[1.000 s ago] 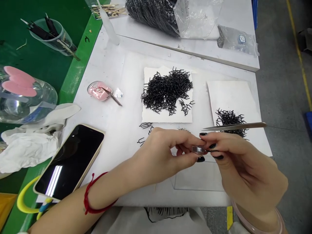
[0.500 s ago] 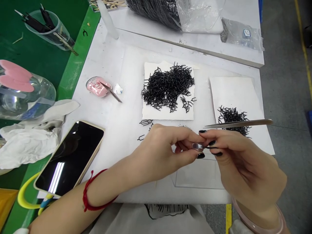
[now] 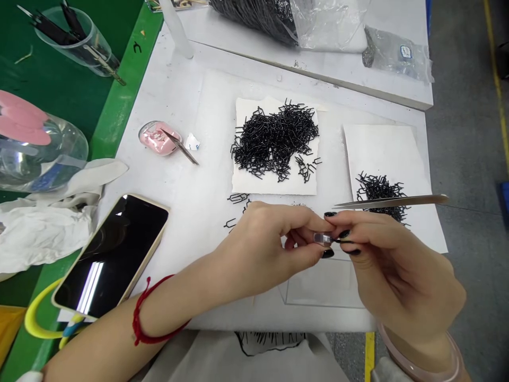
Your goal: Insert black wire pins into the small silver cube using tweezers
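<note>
left hand [image 3: 274, 245]: pinched, back upward | right hand [image 3: 397, 260]: pinched, palm inward | close together

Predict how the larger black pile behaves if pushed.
The larger black pile would likely drag in clumps, since its forked pieces overlap densely. Single pieces look stiff, holding their bent prongs. The paper underneath, a separate sheet, may slide too.

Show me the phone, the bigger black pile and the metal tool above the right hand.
Phone [image 3: 112, 253]: head view, middle of screen.
Bigger black pile [image 3: 274, 139]: head view, its middle.
Metal tool [image 3: 393, 202]: head view, middle of shaft.
</note>
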The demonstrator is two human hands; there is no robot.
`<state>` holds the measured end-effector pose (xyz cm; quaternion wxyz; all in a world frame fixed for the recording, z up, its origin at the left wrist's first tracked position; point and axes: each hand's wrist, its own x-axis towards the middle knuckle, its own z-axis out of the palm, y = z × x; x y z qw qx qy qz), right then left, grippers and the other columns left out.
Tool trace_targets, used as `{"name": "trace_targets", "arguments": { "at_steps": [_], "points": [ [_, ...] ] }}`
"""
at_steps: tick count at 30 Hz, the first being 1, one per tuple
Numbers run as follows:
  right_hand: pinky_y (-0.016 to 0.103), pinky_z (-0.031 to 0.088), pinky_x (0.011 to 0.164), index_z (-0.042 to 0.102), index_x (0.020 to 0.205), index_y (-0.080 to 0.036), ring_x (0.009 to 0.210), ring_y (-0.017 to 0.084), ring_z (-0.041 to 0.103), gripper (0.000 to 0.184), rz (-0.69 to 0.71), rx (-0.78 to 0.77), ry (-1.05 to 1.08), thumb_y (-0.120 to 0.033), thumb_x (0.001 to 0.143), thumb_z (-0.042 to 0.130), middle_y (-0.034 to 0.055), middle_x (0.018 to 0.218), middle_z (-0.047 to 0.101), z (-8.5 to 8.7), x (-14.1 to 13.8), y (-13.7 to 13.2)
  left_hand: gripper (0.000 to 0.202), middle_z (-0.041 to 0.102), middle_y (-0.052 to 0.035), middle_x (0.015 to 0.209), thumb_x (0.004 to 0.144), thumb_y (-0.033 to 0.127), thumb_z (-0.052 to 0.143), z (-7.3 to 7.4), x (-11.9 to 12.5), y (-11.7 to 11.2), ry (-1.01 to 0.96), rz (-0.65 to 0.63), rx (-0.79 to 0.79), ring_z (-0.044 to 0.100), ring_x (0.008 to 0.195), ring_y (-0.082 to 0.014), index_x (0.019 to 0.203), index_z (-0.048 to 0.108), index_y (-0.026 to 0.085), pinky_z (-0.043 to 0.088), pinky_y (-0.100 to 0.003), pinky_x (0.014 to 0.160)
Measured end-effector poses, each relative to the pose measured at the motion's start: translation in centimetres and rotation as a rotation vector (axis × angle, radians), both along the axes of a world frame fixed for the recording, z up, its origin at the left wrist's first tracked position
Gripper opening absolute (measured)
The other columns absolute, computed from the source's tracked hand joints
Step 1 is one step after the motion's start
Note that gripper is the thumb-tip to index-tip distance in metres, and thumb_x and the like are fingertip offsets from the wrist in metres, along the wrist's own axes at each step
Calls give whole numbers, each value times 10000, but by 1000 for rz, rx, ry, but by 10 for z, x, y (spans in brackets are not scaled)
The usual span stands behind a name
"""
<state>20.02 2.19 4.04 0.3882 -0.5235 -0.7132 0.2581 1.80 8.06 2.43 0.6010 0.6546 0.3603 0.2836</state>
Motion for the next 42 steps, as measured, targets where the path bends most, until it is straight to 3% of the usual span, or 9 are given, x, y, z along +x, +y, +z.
{"name": "trace_targets", "arguments": {
  "at_steps": [10, 17, 22, 26, 30, 36, 42],
  "points": [
    [353, 549, 850, 623, 1035, -171, 1011, 214, 642, 339, 59, 218, -174, 66, 813, 524, 74, 1106, 671, -8, 4, 0, 110, 665, -1, 734, 825, 24, 596, -2, 0, -6, -37, 29, 242, 591, 629, -66, 861, 649, 113, 480, -146, 600],
    [408, 542, 886, 658, 973, -121, 1038, 237, 609, 291, 143, 302, -171, 82, 801, 539, 79, 1205, 643, -7, 8, -5, 107, 596, -21, 724, 888, 30, 530, 0, -3, -12, -67, -7, 413, 488, 621, -96, 896, 583, 123, 417, -205, 553],
    [358, 538, 852, 649, 922, -95, 971, 188, 628, 259, 137, 299, -146, 105, 840, 507, 69, 1107, 676, 1, 3, -3, 118, 605, -45, 737, 873, 4, 539, 0, -4, -16, -127, 1, 489, 474, 634, -110, 939, 590, 87, 421, -218, 557],
    [259, 564, 711, 644, 887, -170, 796, 125, 650, 317, 98, 164, -126, 86, 863, 459, -11, 837, 677, 9, -1, -2, 114, 603, -70, 730, 868, 3, 545, 0, -4, -16, -147, 2, 510, 476, 626, -118, 957, 608, 35, 423, -225, 553],
    [294, 556, 623, 634, 890, -201, 726, 144, 636, 279, 90, 164, -124, 44, 869, 503, -12, 781, 669, 9, -1, -3, 101, 612, -88, 734, 864, -1, 540, 1, -3, -14, -162, -16, 512, 480, 629, -122, 935, 608, 21, 428, -235, 565],
    [330, 539, 801, 631, 847, -150, 906, 162, 623, 245, 141, 228, -166, 70, 840, 522, 34, 1099, 667, 2, 3, -5, 115, 611, -85, 746, 862, -11, 531, 0, -4, -14, -159, -22, 489, 482, 635, -115, 940, 612, 14, 423, -230, 563],
    [389, 534, 898, 650, 875, -84, 1043, 220, 615, 212, 190, 309, -136, 92, 815, 547, 97, 1131, 647, -3, 6, -6, 110, 588, -46, 733, 859, -13, 538, 3, -4, -14, -127, -27, 485, 475, 638, -97, 927, 609, 37, 420, -207, 569]
  ]
}}
